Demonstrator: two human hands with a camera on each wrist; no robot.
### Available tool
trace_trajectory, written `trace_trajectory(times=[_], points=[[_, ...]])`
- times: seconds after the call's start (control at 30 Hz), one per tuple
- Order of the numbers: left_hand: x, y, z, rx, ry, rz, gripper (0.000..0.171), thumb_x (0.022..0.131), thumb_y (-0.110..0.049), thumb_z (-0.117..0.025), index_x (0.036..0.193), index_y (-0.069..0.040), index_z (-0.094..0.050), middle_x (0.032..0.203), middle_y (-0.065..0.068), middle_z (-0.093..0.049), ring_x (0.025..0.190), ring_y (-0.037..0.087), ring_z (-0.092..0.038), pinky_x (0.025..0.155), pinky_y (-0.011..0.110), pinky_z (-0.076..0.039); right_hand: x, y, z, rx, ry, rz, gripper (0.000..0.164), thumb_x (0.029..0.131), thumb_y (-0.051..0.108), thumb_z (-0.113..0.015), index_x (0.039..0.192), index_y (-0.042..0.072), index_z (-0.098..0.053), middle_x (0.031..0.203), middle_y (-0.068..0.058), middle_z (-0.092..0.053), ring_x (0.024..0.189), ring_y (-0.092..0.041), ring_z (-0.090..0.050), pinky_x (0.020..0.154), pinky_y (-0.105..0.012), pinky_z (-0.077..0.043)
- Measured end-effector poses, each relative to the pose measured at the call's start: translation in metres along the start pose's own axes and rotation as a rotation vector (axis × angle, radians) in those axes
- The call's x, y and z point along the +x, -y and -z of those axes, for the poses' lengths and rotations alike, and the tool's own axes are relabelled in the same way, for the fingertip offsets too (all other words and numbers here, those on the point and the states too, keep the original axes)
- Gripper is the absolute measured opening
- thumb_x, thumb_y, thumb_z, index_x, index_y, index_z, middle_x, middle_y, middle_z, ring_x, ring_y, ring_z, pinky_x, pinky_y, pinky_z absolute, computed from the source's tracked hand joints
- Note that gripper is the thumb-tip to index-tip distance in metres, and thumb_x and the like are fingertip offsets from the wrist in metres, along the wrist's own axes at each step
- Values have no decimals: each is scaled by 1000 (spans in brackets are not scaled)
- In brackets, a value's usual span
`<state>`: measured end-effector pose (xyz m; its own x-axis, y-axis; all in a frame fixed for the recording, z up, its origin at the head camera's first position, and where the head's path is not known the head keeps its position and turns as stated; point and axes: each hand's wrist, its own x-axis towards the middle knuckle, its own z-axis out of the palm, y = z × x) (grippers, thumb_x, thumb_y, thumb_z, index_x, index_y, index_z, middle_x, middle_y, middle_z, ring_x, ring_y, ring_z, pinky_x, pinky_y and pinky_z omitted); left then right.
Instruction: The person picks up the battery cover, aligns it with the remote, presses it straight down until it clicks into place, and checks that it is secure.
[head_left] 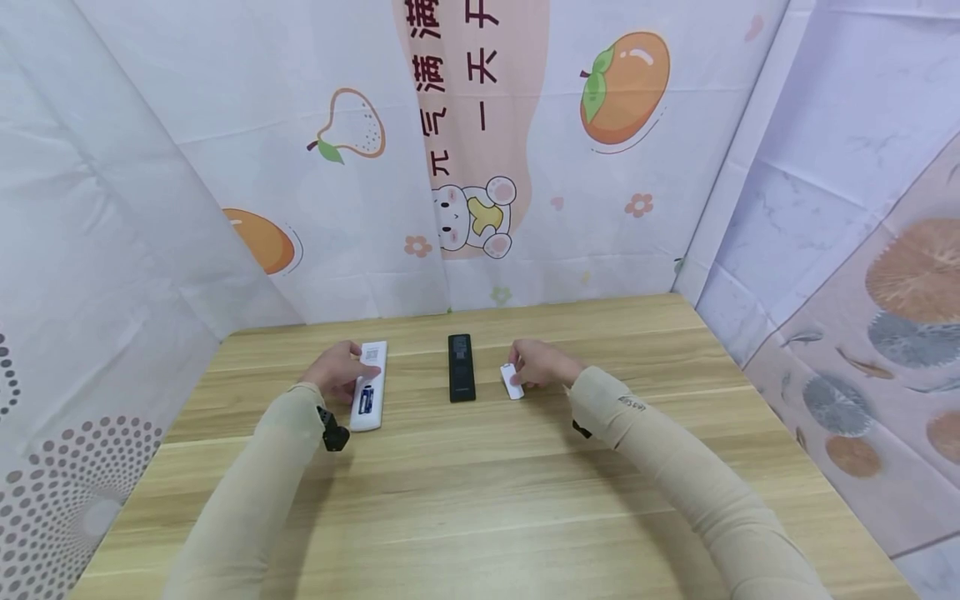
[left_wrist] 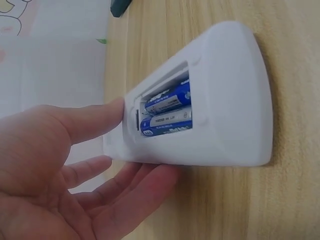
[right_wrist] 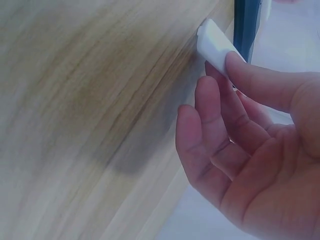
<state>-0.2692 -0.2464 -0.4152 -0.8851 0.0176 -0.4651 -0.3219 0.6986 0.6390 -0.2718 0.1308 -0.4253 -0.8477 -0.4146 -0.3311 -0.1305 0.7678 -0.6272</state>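
Observation:
At the left of the table lies a white remote control, back side up, its battery compartment uncovered. Two blue-and-silver batteries sit side by side inside it. My left hand holds this remote, thumb on its back face and fingers along its side edge. To the right, my right hand pinches a small white battery cover between thumb and fingers, close over the table. In the right wrist view the cover is tilted, and the other fingers are loosely bent below it.
A black remote control lies face down between the two hands. Wood-grain tabletop stretches toward the front. Printed cloth hangs behind the table's back edge, with more cloth at both sides.

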Motion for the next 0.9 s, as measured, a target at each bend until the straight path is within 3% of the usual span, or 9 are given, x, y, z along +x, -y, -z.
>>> trace_trajectory(times=[0.5, 0.7, 0.9], points=[[14, 6, -2, -59, 5, 42, 58, 98, -20, -70, 139, 4, -38, 113, 22, -61, 87, 29, -63, 69, 39, -61, -2, 0, -3, -83, -29, 41, 23, 94, 7, -73, 108, 3, -55, 99, -10, -62, 75, -19, -59, 60, -27, -50], [13, 3, 0, -53, -7, 69, 58, 97, -24, -71, 138, 3, -40, 118, 21, -59, 92, 30, -61, 70, 35, -59, -1, -3, -3, -110, -50, 44, 23, 95, 9, -73, 107, 4, -55, 99, -10, -61, 75, -19, -60, 61, -28, -51], [10, 3, 0, -35, 0, 54, 57, 98, -28, -70, 137, 5, -43, 117, 20, -60, 92, 28, -61, 73, 34, -58, 0, -3, -2, -134, -64, 53, 23, 94, 10, -74, 108, 4, -55, 101, -11, -61, 77, -20, -61, 64, -29, -52]])
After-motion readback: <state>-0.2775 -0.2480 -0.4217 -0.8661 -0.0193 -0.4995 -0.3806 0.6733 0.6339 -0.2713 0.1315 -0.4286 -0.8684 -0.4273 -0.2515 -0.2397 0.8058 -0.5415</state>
